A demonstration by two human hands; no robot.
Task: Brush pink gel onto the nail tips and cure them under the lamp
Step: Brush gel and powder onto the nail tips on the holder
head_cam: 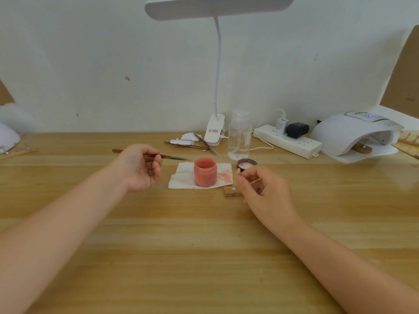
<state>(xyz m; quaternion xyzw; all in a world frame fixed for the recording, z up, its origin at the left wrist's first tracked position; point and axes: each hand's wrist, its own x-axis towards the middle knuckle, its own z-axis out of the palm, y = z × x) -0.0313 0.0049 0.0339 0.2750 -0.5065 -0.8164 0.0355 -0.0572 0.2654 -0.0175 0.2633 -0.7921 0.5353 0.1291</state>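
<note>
Grained wood table (204, 245); left hand (140, 168) pinches slim brush (158, 156); round pink jar (205, 172).

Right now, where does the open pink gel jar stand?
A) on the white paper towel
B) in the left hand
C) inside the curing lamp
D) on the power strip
A: the pink gel jar stands upright on the stained white paper towel, between the two hands; the left hand holds only the brush.
</note>
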